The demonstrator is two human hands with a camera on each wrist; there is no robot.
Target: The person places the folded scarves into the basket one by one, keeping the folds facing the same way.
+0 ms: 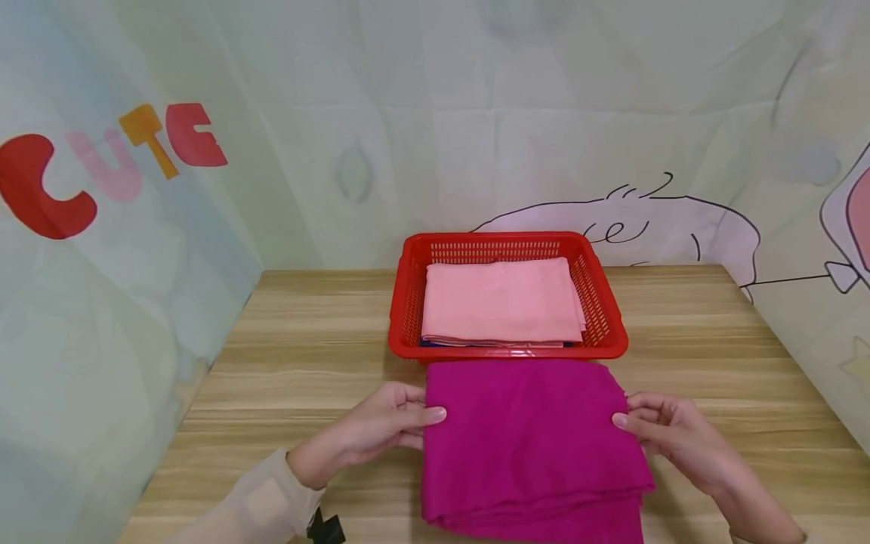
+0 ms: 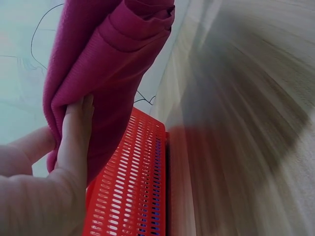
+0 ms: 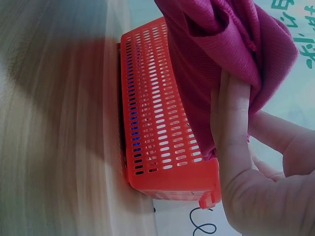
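A folded magenta cloth (image 1: pixel 530 438) hangs between both hands, raised off the table in front of the basket. My left hand (image 1: pixel 387 423) pinches its left edge, thumb on top and fingers beneath. On the opposite edge my right hand (image 1: pixel 673 434) pinches the cloth the same way. Both wrist views show the folded layers of the magenta cloth (image 2: pixel 108 64) drooping over the fingers. Just behind it stands a red plastic basket (image 1: pixel 401 302) with slotted walls. Inside lies a folded pink cloth (image 1: pixel 499 298), with a dark blue layer (image 1: pixel 438 343) peeking out underneath.
The wood-grain table (image 1: pixel 285 363) carries the basket near its back edge. A printed fabric backdrop (image 1: pixel 306 151) rises behind the table and along both sides. A small black object (image 1: pixel 326 527) shows by the left sleeve.
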